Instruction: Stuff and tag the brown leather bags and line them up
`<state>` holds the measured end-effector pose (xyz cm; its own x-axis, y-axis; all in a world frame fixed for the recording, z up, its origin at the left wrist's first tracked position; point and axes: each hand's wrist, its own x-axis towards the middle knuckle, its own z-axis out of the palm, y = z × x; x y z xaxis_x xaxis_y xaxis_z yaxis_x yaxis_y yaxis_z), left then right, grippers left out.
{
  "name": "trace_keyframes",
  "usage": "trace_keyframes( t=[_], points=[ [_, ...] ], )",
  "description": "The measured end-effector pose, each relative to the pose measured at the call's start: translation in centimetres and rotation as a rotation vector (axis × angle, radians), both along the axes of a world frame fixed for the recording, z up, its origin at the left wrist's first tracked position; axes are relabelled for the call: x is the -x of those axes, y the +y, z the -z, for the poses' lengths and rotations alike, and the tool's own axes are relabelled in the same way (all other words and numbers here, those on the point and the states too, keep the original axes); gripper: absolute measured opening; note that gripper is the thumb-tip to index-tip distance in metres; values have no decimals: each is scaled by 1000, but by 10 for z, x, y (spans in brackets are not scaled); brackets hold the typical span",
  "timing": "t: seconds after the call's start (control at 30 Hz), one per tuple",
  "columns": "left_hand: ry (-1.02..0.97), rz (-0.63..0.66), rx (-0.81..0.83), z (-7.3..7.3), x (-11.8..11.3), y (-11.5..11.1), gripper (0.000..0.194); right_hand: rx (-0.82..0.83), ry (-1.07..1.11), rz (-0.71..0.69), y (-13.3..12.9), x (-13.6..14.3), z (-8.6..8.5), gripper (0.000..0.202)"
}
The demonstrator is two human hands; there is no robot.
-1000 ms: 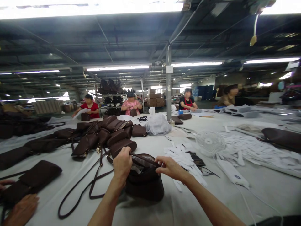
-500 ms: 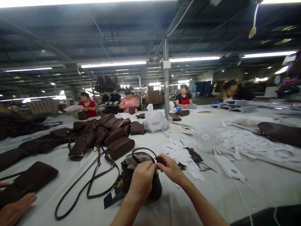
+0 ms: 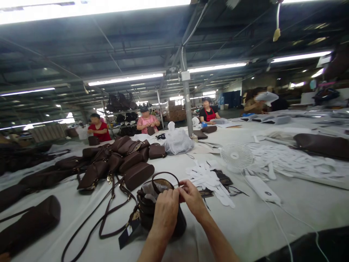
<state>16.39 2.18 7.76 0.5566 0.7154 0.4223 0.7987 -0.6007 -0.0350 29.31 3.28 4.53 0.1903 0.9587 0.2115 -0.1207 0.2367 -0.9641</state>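
A small dark brown handbag (image 3: 181,223) stands upright on the white-covered table before me. Its top gapes, with pale crumpled stuffing (image 3: 152,189) inside, and its thin handle (image 3: 167,174) arches above. My left hand (image 3: 165,209) is closed on the bag's upper rim, knuckles towards me. At the right foot of the handle, my right hand (image 3: 192,200) pinches with thumb and fingertips, touching the left fingers; the exact spot is hidden between them. A dark hang tag (image 3: 125,234) lies at the bag's left side, beside a long brown strap (image 3: 105,213) looped on the table.
Brown bags (image 3: 117,153) are heaped at the left, with another bag (image 3: 32,225) nearer. Right of my hands are white paper strips (image 3: 209,180), dark tags (image 3: 222,177), a white fan (image 3: 236,156) and a corded white power bank (image 3: 264,191). Several people work across the table.
Both hands stay at the handbag's rim, with small finger shifts. At the far left, another person's hand has mostly left view and the bag there has turned. The whole view has tilted slightly.
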Motion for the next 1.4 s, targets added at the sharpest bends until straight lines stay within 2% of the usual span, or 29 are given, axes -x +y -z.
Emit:
trace_keyframes(
  t=[0.2,0.3,0.4,0.5,0.57,0.7,0.8,0.93,1.13,1.3,1.4],
  points=[
    [27,130,-228,19,10,7,14,83,110,-11,-5,2,-1,46],
    [-19,191,-274,25,17,11,13,73,112,-65,-9,1,-3,45],
    [-51,217,-270,25,24,15,17,75,84,-126,-16,0,-5,42],
    [-72,186,-199,20,28,18,17,69,111,-160,-24,3,-2,42],
    [-110,133,-98,15,30,18,16,39,105,-130,-29,9,6,45],
    [-161,18,111,8,28,13,16,-36,-252,37,-29,26,27,50],
    [-104,-29,168,3,27,8,16,-72,-435,170,-24,35,36,32],
    [16,-59,171,-9,32,10,17,-97,-493,180,-17,40,30,16],
    [-103,-265,111,-29,51,18,15,-70,-588,182,-21,38,20,15],
    [-32,-217,-70,-37,53,17,11,-91,-675,186,-28,27,11,13],
    [15,-218,-86,-44,52,15,8,-108,-730,195,-31,19,-1,12]
  ],
)
